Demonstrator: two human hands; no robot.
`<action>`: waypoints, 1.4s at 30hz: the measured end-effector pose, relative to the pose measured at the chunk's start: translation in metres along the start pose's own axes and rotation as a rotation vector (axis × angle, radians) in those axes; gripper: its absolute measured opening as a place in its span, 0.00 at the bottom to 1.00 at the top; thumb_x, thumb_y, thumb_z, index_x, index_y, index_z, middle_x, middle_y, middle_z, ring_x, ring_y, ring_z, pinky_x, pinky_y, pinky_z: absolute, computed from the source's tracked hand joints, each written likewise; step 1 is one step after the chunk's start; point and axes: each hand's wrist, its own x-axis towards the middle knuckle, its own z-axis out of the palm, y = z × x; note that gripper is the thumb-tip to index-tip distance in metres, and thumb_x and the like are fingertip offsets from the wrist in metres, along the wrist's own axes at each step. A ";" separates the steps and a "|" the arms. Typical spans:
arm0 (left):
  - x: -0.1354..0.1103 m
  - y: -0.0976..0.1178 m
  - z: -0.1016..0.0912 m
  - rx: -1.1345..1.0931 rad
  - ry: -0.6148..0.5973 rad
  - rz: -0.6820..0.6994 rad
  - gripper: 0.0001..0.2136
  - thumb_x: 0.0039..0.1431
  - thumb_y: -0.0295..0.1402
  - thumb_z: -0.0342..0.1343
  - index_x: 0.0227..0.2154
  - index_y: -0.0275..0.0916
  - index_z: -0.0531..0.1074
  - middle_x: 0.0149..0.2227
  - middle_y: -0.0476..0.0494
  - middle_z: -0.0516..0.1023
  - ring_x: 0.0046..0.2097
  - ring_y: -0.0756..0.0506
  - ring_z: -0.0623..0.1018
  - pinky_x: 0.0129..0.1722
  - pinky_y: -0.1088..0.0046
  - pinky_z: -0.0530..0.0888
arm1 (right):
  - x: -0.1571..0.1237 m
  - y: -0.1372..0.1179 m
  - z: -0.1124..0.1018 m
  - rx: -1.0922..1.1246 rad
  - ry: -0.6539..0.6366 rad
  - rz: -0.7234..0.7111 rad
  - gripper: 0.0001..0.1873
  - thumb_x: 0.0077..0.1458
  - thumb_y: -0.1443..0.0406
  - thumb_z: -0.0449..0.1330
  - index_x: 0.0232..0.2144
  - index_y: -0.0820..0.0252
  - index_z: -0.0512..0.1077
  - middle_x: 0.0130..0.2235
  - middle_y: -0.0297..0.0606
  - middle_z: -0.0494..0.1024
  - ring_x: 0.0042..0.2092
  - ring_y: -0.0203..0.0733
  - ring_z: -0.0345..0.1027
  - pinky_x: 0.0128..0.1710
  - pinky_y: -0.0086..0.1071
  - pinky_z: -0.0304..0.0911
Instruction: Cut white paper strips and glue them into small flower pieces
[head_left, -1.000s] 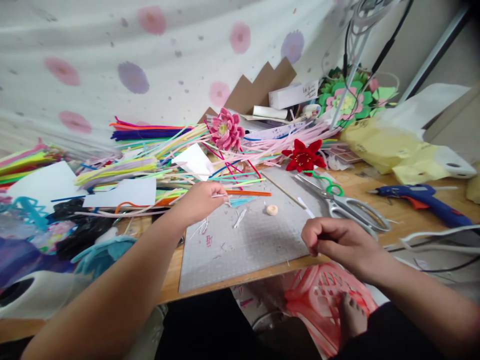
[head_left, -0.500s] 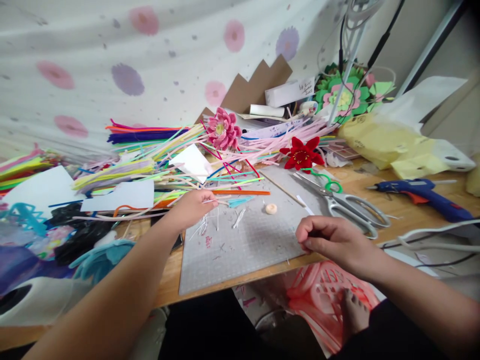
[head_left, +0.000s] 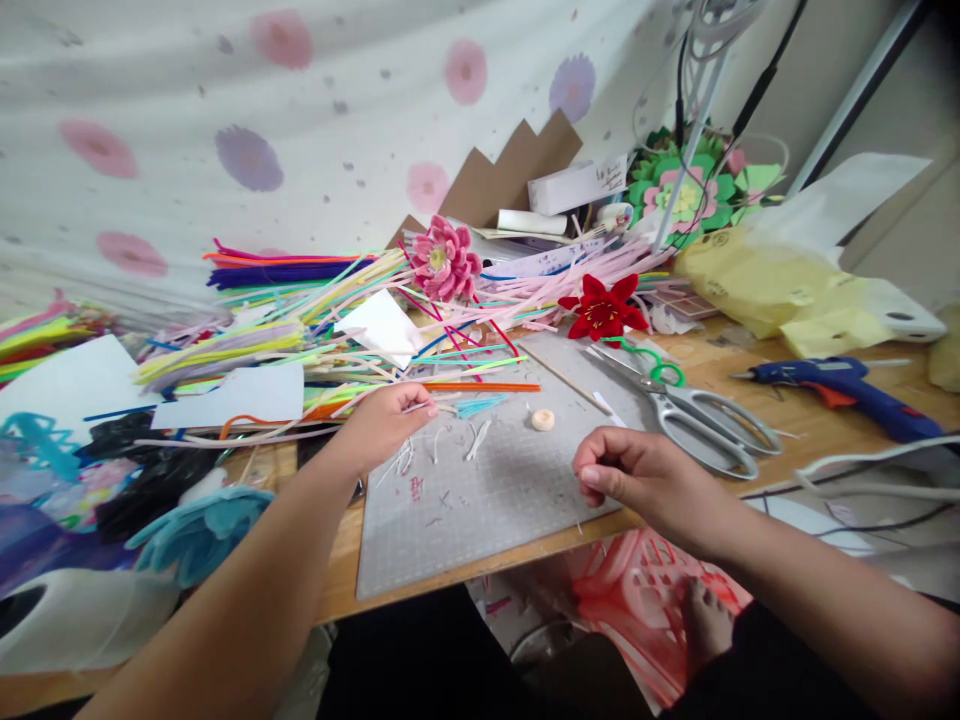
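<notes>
Pinching thin white strip point(head_left: 420, 406) with left hand point(head_left: 382, 422) at far edge of grey cutting mat point(head_left: 495, 500) — beside pipe-cleaner pile point(head_left: 300, 300). Resting right hand point(head_left: 637, 478) curled shut on mat's near edge — contents unseen; scissors point(head_left: 697, 418) near.

1. Left hand point(head_left: 386, 420): forearm stretched forward from the lower left, palm down, fingertips pinched together.
2. Right hand point(head_left: 637, 478): forearm entering from the lower right, fingers curled into a loose fist, thumb against the forefinger.
</notes>
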 end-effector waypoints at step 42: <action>-0.022 0.020 -0.004 -0.354 0.217 0.031 0.05 0.50 0.29 0.53 0.30 0.39 0.71 0.23 0.53 0.73 0.23 0.51 0.68 0.23 0.76 0.60 | 0.017 -0.027 0.034 0.310 -0.094 -0.096 0.05 0.47 0.66 0.58 0.22 0.63 0.71 0.36 0.41 0.76 0.26 0.31 0.65 0.27 0.28 0.61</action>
